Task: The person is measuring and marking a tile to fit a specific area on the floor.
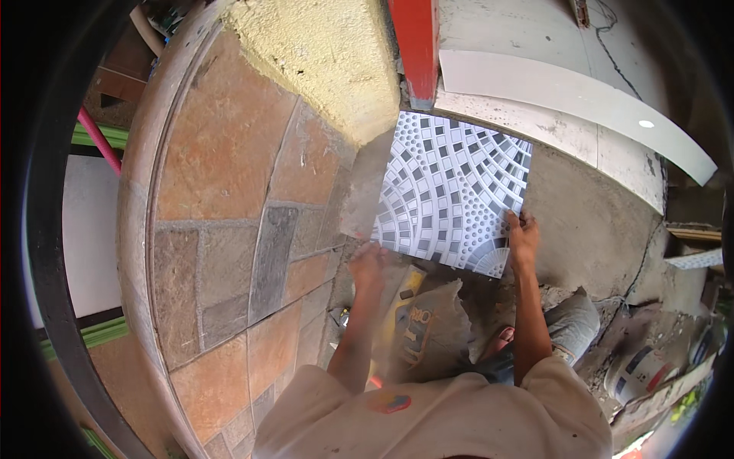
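A square floor tile (pixel 447 191) with a grey, white and black mosaic pattern lies in front of me, over the grey cement floor. My right hand (pixel 523 233) grips its right edge near the lower corner, fingers bent over the border. At the near left corner is my left hand (pixel 369 260), its fingers closed against the tile's edge and a little blurred. The tile's far left corner sits by the foot of a red post (pixel 417 53). What lies beneath the tile is hidden.
Brown and grey stone tiles (pixel 222 153) cover the surface at left, beside a rough yellow wall (pixel 321 53). A white curved strip (pixel 566 92) runs along the far step. Nearer are a torn printed sack (pixel 428 321) and, at right, a white bucket (pixel 642 373).
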A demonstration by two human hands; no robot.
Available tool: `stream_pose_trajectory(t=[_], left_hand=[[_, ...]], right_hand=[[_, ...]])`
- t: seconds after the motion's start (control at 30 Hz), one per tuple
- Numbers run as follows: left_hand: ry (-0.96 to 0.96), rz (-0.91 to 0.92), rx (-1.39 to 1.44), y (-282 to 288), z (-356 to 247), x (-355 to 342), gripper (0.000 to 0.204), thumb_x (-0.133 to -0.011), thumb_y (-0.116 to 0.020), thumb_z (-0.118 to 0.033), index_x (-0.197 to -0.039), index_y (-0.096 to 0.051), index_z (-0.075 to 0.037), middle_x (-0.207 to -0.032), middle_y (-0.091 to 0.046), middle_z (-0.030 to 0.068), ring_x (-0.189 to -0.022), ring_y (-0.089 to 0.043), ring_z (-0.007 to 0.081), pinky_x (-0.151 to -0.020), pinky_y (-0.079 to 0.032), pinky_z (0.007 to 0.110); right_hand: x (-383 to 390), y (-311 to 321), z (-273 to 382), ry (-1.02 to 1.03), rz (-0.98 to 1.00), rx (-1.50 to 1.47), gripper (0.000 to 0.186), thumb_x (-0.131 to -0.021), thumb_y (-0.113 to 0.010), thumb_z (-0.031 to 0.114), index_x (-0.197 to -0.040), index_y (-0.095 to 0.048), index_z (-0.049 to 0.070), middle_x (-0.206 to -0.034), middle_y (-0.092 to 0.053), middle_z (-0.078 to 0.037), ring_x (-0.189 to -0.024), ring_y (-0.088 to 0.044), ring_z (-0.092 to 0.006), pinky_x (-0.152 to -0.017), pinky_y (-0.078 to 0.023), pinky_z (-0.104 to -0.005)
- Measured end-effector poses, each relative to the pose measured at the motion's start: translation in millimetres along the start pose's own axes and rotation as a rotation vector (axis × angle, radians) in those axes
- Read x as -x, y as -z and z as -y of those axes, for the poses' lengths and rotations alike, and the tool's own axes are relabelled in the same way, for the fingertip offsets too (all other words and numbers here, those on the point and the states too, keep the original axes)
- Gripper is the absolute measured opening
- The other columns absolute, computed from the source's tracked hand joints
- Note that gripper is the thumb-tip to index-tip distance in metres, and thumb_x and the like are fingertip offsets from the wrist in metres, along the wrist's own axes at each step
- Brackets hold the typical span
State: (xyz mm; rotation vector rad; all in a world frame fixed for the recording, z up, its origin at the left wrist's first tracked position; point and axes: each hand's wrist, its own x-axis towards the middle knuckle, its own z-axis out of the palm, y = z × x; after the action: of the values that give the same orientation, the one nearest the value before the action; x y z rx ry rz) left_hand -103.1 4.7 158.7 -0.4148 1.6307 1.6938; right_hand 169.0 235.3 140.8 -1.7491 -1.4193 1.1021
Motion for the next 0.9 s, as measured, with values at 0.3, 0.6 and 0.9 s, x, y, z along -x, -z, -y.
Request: stream_pose_trajectory(t=[0.3, 0.6, 0.9], left_hand=[[-0.049, 0.002, 0.053, -28, 4, 4, 0.008, -0.089, -0.062, 0.000, -0.097, -0.063, 0.001, -0.078, -0.068, 0.0111, -0.057, -0.062, 0.0166, -0.046, -0.047, 0.025], [0.029, 0.038, 0.021, -37, 4, 1, 0.008, -0.089, -0.061, 0.001, -0.097, -0.063, 0.003, -0.077, -0.067, 0.0125, -0.060, -0.065, 0.0191, -0.046, -0.047, 0.026], [0.089, -0.082, 0.035, -46, -10, 0, 0.008, -0.089, -0.057, 0.004, -0.094, -0.063, 0.004, -0.077, -0.066, 0.0131, -0.061, -0.065, 0.0234, -0.046, -0.046, 0.028]], right_hand=[[-17, 5, 17, 0.071, 0.012, -0.047, 0.050, -0.081, -0.074, 0.024, -0.123, -0.062, -0.001, -0.109, -0.056, -0.020, -0.099, -0.055, -0.0310, -0.087, -0.045, -0.0406], [-22, 20, 11, 0.065, -0.010, -0.068, 0.050, -0.081, -0.076, 0.023, -0.123, -0.063, 0.000, -0.107, -0.055, -0.016, -0.098, -0.053, -0.0264, -0.087, -0.044, -0.0371], [-36, 20, 16, 0.183, 0.100, 0.050, 0.057, -0.084, -0.073, 0.034, -0.130, -0.059, 0.003, -0.108, -0.056, -0.018, -0.097, -0.056, -0.0292, -0.085, -0.046, -0.0393]])
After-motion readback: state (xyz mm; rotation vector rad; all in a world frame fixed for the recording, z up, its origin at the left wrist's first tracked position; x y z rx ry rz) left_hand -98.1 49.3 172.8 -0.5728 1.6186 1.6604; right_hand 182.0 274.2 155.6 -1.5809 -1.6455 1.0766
